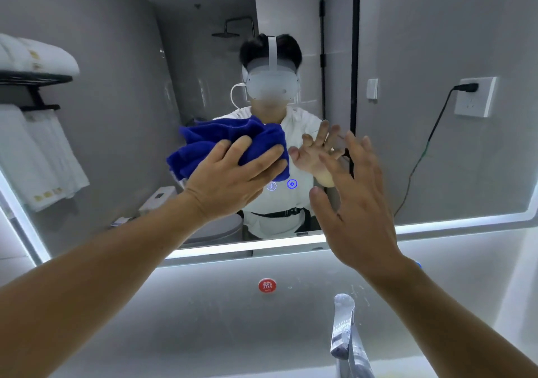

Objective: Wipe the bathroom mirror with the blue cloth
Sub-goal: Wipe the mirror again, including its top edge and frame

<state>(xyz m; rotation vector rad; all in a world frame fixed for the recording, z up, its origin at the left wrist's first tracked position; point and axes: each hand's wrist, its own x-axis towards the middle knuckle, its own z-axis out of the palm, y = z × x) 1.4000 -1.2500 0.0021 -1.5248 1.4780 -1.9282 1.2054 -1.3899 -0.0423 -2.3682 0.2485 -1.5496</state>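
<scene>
A large lit-edged bathroom mirror (116, 115) fills the wall ahead. My left hand (230, 179) presses a bunched blue cloth (221, 142) flat against the glass near the mirror's middle, fingers straight on top of it. My right hand (355, 203) is raised just right of the cloth with fingers spread, close to the glass; whether it touches is unclear. Its reflection shows beside the cloth. Two small lit touch icons (281, 185) glow on the mirror just below the cloth.
A chrome faucet (345, 331) rises at the bottom right, below a red hot-water sticker (267, 285) on the wall. A wall socket (476, 97) with a black plug and cable is at the right. A person, white towels and a toilet appear as reflections.
</scene>
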